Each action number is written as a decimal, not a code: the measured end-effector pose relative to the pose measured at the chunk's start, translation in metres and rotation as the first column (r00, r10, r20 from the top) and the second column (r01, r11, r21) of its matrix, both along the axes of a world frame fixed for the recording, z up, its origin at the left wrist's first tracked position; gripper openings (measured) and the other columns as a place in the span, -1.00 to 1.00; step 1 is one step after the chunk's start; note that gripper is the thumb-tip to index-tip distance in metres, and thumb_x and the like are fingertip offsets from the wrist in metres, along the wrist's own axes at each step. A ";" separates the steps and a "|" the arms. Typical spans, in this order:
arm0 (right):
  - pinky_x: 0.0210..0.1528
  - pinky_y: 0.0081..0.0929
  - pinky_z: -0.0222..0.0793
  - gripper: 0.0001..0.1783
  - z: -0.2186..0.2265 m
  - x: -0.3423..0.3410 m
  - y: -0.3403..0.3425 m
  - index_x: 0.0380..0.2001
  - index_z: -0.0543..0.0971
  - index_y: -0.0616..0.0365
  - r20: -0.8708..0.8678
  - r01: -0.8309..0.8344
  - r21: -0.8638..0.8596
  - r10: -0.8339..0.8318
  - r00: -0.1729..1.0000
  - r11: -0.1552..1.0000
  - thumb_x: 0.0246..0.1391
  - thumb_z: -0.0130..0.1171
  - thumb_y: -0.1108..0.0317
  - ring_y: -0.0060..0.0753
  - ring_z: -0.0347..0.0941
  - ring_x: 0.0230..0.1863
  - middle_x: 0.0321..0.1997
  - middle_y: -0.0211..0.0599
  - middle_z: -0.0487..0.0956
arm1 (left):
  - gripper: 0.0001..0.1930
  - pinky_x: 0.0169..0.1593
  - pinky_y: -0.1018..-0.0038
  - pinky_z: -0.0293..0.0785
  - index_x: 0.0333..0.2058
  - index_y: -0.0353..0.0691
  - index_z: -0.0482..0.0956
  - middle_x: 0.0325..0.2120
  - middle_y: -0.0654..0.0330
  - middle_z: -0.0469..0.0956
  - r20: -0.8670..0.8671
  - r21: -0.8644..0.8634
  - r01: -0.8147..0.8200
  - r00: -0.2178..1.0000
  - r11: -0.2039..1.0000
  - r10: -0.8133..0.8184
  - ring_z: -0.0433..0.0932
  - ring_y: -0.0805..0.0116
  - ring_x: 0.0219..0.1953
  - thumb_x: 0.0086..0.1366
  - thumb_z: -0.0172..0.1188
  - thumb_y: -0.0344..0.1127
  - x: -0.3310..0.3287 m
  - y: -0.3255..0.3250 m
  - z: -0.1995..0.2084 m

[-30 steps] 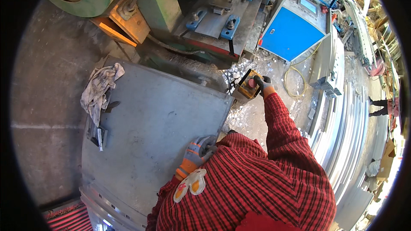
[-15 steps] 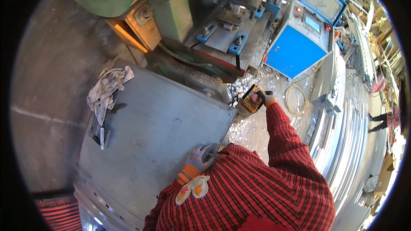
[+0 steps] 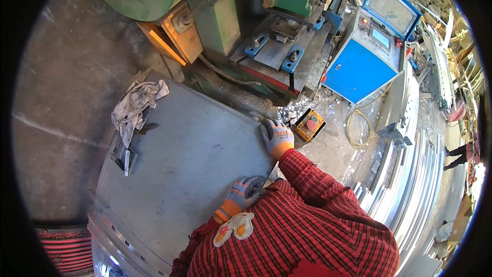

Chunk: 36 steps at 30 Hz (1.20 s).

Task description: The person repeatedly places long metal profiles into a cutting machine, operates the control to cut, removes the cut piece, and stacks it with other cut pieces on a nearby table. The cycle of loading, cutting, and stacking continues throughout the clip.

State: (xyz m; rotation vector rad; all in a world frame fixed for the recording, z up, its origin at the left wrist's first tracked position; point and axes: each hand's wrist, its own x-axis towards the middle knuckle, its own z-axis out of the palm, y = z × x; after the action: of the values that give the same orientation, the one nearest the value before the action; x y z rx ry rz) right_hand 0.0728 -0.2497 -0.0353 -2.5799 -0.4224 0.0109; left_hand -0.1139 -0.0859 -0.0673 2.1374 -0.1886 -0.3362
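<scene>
My left hand (image 3: 239, 198), in a grey and orange glove, rests at the near right edge of a grey metal table (image 3: 189, 143). Its fingers are curled, and whatever may lie inside them is hidden. At the table's far right corner is my right hand (image 3: 279, 137), gloved alike, its fingers laid along the edge with the thumb apart. Just right of it stands a yellow and black control box (image 3: 309, 124) with a round red button on top; no hand touches it. Beyond the table, a green press (image 3: 220, 25) carries a steel die plate (image 3: 277, 46) with blue clamps.
A dirty rag (image 3: 136, 105) lies on the table's left edge, above a small metal fixture (image 3: 124, 160). A blue control cabinet (image 3: 359, 74) stands back right. Long metal profiles (image 3: 405, 179) line the right, near a yellow cable (image 3: 353, 128). Scraps litter the floor.
My right hand has left the control box's red button and moved left to the table corner. My left hand stays in place. The view has shifted slightly.
</scene>
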 end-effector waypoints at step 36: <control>0.01 -0.15 0.46 -0.66 -0.017 0.005 -0.009 0.02 0.56 0.00 0.029 -0.022 0.037 0.021 0.999 0.999 0.30 -0.02 0.13 0.04 0.52 -0.01 -0.01 -0.13 0.59 | -0.51 0.11 0.19 0.41 0.13 -0.07 0.52 0.00 0.09 0.59 0.031 -0.120 -0.034 0.999 0.992 0.038 0.53 0.04 0.00 0.23 0.28 -0.13 0.005 -0.005 0.018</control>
State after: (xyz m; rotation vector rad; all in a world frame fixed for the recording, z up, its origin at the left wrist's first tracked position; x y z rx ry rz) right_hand 0.0775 -0.2586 -0.0518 -2.5415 -0.4565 -0.0265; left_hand -0.1091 -0.0909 -0.0489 2.0261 -0.1846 -0.2616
